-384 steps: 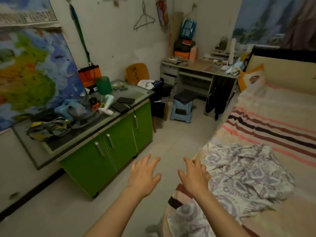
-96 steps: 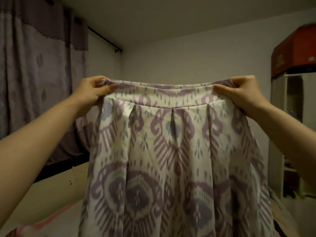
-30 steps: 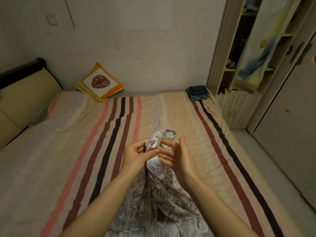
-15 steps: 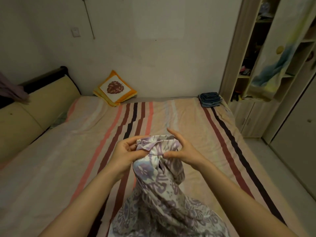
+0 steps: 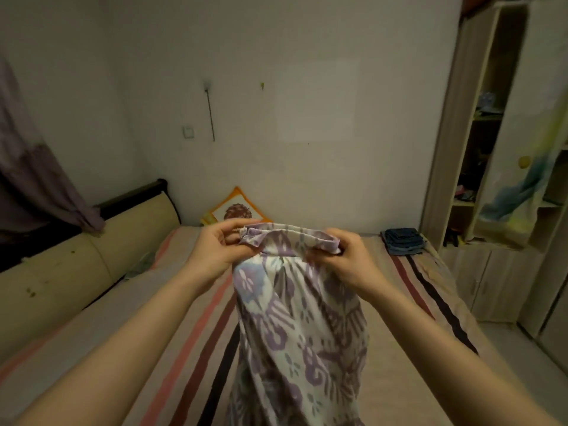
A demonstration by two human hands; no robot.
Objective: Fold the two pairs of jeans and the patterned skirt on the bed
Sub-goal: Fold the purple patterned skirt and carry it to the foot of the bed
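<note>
The patterned skirt (image 5: 298, 321), white with purple shapes, hangs in front of me above the striped bed (image 5: 172, 342). Its waistband is doubled over and stretched a short way between my hands. My left hand (image 5: 215, 250) pinches the left end of the waistband. My right hand (image 5: 347, 256) pinches the right end. The skirt's hem drops out of the frame at the bottom. Folded blue jeans (image 5: 402, 241) lie in a stack at the bed's far right corner, by the wall.
An orange pillow (image 5: 236, 210) leans on the far wall behind the skirt. A padded headboard (image 5: 76, 272) runs along the left, with a curtain (image 5: 37, 192) above it. A wardrobe with open shelves (image 5: 498, 167) stands at the right, beside the floor (image 5: 522, 355).
Both hands have risen with the skirt and drawn slightly apart, so the waistband now spans between them. The view has tilted up toward the wall.
</note>
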